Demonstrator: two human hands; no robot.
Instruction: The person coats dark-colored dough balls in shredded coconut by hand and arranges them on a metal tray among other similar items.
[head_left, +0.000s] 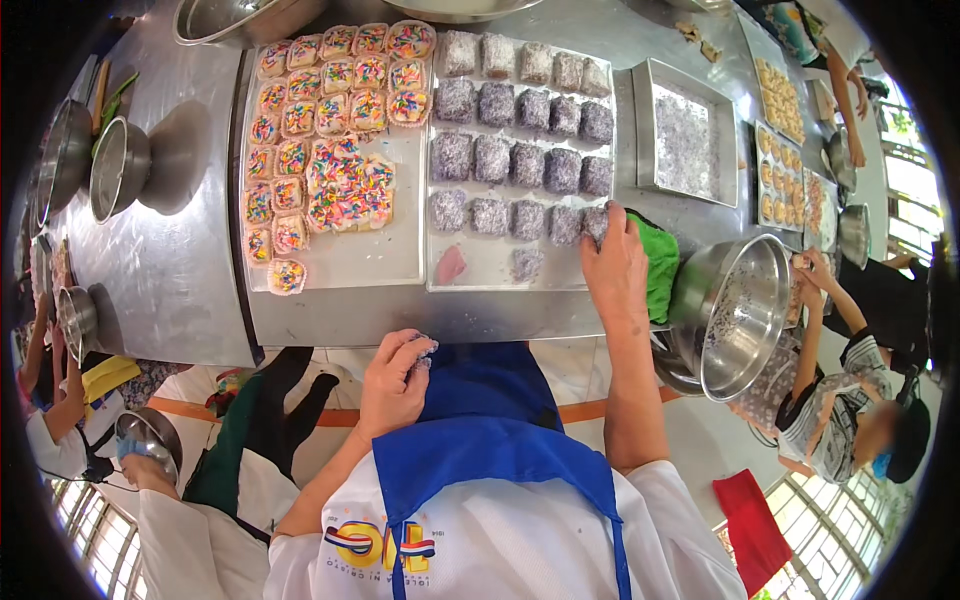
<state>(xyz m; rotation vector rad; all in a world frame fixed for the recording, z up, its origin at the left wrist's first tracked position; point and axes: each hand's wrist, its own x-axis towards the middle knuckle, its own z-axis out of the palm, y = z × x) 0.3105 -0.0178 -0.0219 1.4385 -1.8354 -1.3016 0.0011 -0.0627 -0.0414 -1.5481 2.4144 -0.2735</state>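
Observation:
My right hand (617, 262) reaches over the right edge of a light tray (480, 279), its fingertips on a coated cake piece (594, 223) at the end of the lowest full row. Held near my apron, my left hand (396, 375) has its fingers curled round a purple, flaked piece (425, 351), mostly hidden. Rows of dark purple cake pieces with pale flakes fill the tray. Below them lie one loose piece (528, 264) and a pink scrap (451, 264). On the adjoining tray (360, 279) are small cakes with coloured sprinkles, several in paper cups, and an uncut sprinkled block (351, 187).
A square metal pan (686, 135) of pale flakes, a green cloth (654, 262) and a tilted steel bowl (746, 319) stand to the right. More steel bowls line the back and left. Other people work at both sides.

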